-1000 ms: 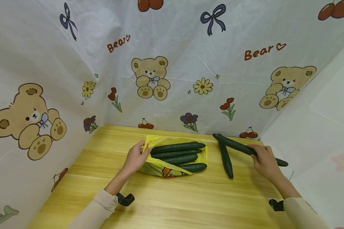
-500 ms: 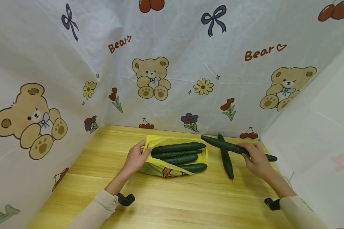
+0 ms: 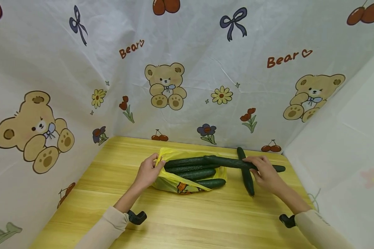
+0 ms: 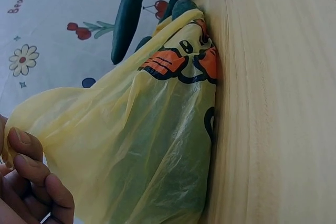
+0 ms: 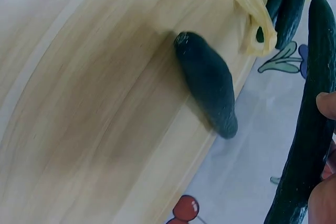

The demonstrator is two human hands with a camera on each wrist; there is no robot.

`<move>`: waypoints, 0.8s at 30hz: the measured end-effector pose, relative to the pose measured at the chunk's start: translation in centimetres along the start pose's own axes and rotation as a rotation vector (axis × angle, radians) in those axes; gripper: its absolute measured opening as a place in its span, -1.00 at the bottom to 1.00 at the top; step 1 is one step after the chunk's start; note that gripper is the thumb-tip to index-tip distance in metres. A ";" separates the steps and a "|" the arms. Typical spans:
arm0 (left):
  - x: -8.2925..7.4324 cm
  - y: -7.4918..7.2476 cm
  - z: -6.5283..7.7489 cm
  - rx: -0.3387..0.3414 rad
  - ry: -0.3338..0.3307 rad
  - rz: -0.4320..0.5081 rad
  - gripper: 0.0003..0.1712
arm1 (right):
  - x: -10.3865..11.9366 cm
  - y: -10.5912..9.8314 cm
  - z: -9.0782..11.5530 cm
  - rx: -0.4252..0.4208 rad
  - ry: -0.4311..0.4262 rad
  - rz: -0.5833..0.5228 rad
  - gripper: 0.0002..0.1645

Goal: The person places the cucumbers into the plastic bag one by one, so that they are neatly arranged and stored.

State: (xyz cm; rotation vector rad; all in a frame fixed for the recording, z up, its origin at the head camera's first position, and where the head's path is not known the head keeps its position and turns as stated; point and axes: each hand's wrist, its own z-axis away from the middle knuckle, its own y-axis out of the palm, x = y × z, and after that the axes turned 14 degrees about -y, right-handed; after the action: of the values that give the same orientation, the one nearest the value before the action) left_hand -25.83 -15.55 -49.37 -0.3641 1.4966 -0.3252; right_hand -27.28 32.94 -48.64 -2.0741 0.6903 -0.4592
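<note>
A yellow plastic bag [image 3: 171, 185] with an orange and black print lies on its side, several dark green cucumbers [image 3: 199, 173] showing in its mouth. At the bag's left end my left hand [image 3: 148, 171] pinches the edge; the left wrist view shows the fingers [image 4: 31, 169] on the thin plastic. My right hand [image 3: 265, 174] grips a long cucumber [image 3: 229, 162] in the air, and its far tip overlaps the bagged ones. Beneath that one, a loose cucumber [image 3: 247, 183] lies on the table, seen whole in the right wrist view.
The wooden table [image 3: 187, 221] meets a white printed cloth [image 3: 190, 121] at the back and sides. Each wrist carries a black device, such as the black wrist mount [image 3: 137, 217] on the left.
My right hand has moved left with its cucumber, bringing the tip from beyond the loose cucumber over to the bag. The left hand keeps its place on the bag.
</note>
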 end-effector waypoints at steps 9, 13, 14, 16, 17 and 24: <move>0.2 -0.1 0.3 -0.002 0.008 0.000 -0.83 | 1.2 1.6 -2.0 0.021 -0.062 -0.056 -0.42; 0.3 -0.2 0.3 -0.011 0.008 0.006 -0.81 | 1.6 2.7 -3.2 0.052 -0.077 -0.095 -0.45; 0.3 -0.2 0.3 -0.010 0.006 0.007 -0.81 | 1.8 3.0 -3.5 0.061 -0.078 -0.106 -0.45; 0.3 -0.2 0.3 -0.008 0.002 0.011 -0.81 | 1.9 3.6 -4.0 0.075 -0.087 -0.116 -0.45; 0.3 -0.2 0.3 -0.006 0.000 0.013 -0.81 | 2.0 3.9 -4.3 0.077 -0.095 -0.120 -0.45; 0.4 -0.4 0.2 0.002 -0.014 0.016 -0.80 | 3.3 5.6 -6.6 0.132 -0.103 -0.167 -0.45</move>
State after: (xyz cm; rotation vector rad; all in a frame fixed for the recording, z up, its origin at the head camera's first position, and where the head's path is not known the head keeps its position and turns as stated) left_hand -25.57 -16.10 -49.56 -0.3521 1.4846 -0.3112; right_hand -30.02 24.11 -49.47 -2.0226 0.4170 -0.4748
